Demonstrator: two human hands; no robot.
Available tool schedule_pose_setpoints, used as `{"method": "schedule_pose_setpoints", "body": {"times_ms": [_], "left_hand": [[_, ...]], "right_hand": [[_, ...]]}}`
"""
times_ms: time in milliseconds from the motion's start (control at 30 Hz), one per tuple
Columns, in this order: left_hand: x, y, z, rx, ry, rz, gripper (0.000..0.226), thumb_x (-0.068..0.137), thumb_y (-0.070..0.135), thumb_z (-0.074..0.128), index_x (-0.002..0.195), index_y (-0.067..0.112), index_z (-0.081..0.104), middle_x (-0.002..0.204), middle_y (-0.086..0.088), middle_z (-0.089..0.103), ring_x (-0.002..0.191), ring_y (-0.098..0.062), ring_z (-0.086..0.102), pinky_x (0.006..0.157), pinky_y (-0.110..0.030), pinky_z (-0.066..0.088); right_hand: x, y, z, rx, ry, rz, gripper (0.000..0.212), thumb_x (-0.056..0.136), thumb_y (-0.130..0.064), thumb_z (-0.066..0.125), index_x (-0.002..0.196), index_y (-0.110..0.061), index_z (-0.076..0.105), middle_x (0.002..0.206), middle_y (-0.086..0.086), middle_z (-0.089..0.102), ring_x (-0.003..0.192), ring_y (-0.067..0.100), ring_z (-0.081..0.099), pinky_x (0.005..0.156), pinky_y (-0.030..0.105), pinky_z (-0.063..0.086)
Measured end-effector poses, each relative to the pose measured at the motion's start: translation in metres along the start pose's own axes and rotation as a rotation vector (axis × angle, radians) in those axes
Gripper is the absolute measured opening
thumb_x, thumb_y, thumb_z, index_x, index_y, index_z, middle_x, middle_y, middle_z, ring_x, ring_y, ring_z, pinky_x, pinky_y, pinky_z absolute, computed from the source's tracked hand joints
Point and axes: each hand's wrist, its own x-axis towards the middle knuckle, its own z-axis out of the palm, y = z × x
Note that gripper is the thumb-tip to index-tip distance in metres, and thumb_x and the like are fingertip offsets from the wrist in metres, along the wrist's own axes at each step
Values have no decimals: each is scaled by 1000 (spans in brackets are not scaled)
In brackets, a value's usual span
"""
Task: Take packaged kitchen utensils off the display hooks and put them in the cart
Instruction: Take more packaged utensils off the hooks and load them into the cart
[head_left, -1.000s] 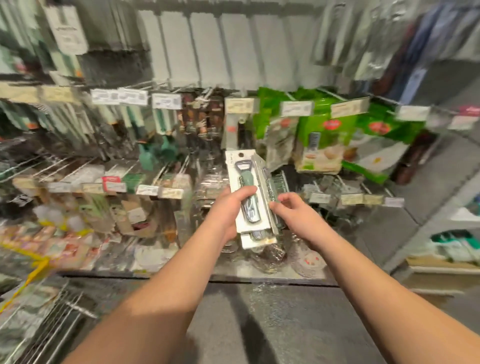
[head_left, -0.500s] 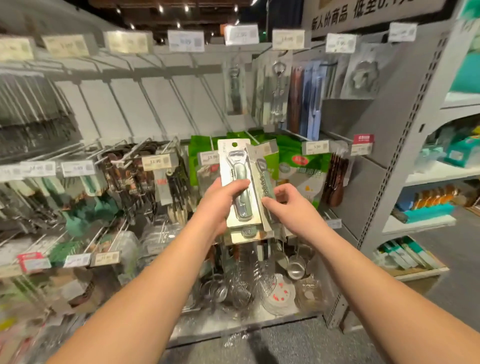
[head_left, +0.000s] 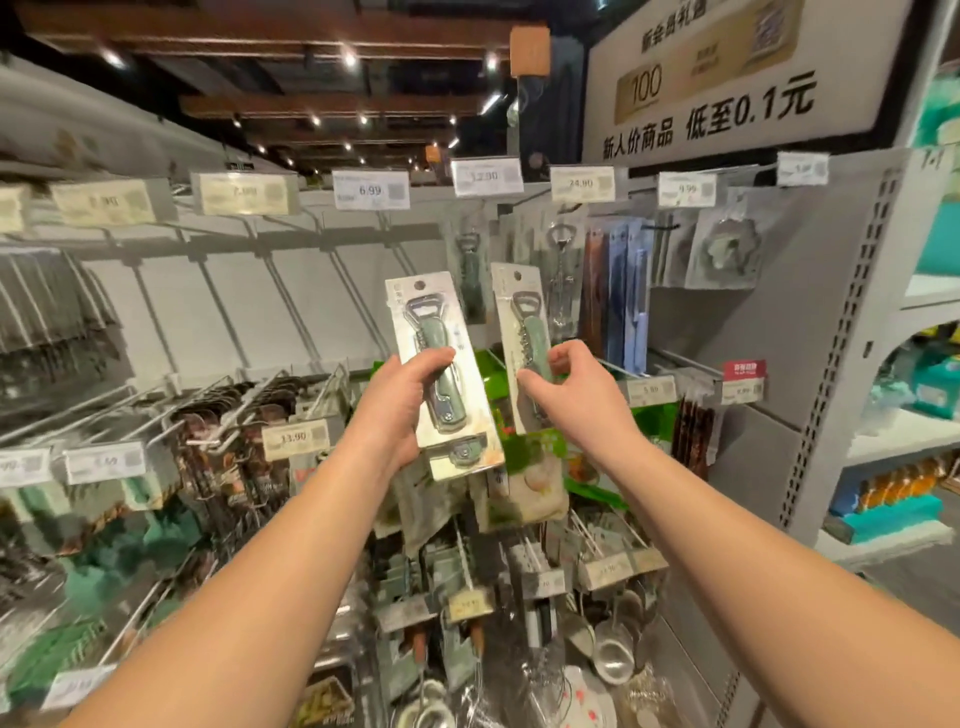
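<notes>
1. Biggest thing is the grey display rack (head_left: 810, 322) with rows of hooks, filling most of the view. The upper left hooks look mostly bare, while the lower rows are packed with hanging kitchen stuff.
2. Up top right there's a big white promo sign (head_left: 701, 83) with Chinese text and "0.1元" on it.
3. A row of price tags (head_left: 371, 190) runs along the top rail; the ones I can read say 6.99 and 24.90.
4. Green bags (head_left: 540, 452) hang on the hooks right behind the two hands.
5. The left hand (head_left: 397, 405) is gripping a carded bottle opener pack (head_left: 436, 364), thumb across the front, held upright in front of the rack. There's a second card stacked just behind it, its bottom edge sticking out below, maybe a third but it's too blurry to say.
6. The right hand (head_left: 576, 387) is pinching a separate opener pack (head_left: 522, 332) by its lower half, tilted slightly and held just beside the left one, not touching it.
7. More openers (head_left: 470, 275) hang on the hook behind, between the two held packs.
</notes>
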Motion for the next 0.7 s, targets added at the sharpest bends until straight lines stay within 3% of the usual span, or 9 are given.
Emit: {"method": "schedule_pose_setpoints", "body": {"times_ms": [100,200,367,533,700], "left_hand": [[23,13,-10,-21,-8,-11,32,93,10,63,125,3,59,82,-10,76,76,-26,75,70,-44,62],[40,21,-18,-15,-44,-16,26,95,10,61,120,3,60,77,-8,75,69,-23,74,62,-39,61],[62,25,-25,-14,-81,-47,21,95,11,62,115,3,61,76,-7,75,69,-22,74,64,-39,61],[76,22,-28,-32,-84,-59,34,92,11,64,125,2,60,83,-10,74,73,-25,73,66,-41,61],[83,20,-31,-34,-96,-63,22,92,12,64,113,4,64,81,-9,74,77,-28,73,76,-46,62]], "right_hand": [[34,-11,14,-34,47,-17,46,91,-48,65,124,-18,52,112,-5,57,100,15,57,78,32,44],[64,-19,24,-68,102,-41,48,91,-49,65,124,-16,52,116,-2,58,101,18,59,84,38,51],[96,-28,31,-62,184,-74,52,92,-48,64,129,-15,51,126,2,57,107,18,58,89,37,51],[110,-32,35,-109,213,-133,52,93,-47,62,132,-14,50,128,1,54,101,15,55,79,30,43],[117,-31,45,-126,213,-136,51,92,-49,62,129,-15,50,127,2,55,97,17,58,79,35,49]]}}
